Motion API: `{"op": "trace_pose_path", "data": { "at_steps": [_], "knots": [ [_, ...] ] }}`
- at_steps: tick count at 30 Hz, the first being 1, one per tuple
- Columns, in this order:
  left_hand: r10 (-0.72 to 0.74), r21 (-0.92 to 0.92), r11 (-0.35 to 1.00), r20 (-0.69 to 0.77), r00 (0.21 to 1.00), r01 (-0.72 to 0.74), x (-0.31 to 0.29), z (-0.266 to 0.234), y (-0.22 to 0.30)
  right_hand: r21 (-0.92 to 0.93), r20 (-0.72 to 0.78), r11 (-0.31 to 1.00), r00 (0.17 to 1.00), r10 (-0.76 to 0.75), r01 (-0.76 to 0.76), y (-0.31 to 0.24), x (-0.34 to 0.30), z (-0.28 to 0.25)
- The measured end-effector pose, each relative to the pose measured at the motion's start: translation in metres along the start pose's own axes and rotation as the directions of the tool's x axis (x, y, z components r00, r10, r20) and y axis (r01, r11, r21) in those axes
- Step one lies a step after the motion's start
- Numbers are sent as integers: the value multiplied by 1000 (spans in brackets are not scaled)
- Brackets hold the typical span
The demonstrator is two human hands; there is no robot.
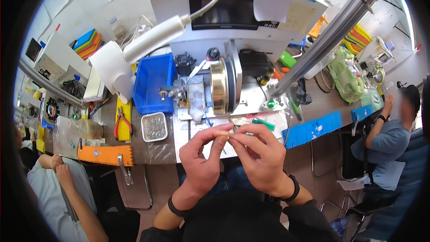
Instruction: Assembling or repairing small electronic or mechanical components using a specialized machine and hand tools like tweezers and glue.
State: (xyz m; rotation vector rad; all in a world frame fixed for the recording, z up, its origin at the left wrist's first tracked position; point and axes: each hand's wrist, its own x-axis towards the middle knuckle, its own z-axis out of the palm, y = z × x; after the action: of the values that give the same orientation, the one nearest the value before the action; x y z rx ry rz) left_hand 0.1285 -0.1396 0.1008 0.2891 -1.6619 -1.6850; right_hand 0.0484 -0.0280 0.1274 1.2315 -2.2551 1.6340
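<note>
Both of my hands meet at the near edge of the bench, fingertips pinched together. My left hand is closed, thumb against forefinger. Opposite it my right hand pinches too, its tips nearly touching the left ones. Something tiny and pale seems to sit between the fingertips, too small to name. Just beyond the hands stands a machine with a brass-coloured wheel and a grey metal block beside it. White paper lies under and in front of the machine. A green flat piece rests near my right fingers.
Left of the machine are a blue bin, a white dish of small metal pieces and red-handled pliers. A white lamp arm hangs above. A metal post slants up at right. People sit on both sides, one in a blue shirt.
</note>
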Motion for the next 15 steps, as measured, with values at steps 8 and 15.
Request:
{"op": "trace_pose_path", "data": {
  "at_steps": [8,15],
  "knots": [
    [20,-36,999,144,989,-15,13,28,8,324,-87,914,955,284,-242,8,7,-71],
    [72,188,953,623,779,-238,38,114,-44,697,-122,695,925,360,-179,2,16,-160]
  ]
}}
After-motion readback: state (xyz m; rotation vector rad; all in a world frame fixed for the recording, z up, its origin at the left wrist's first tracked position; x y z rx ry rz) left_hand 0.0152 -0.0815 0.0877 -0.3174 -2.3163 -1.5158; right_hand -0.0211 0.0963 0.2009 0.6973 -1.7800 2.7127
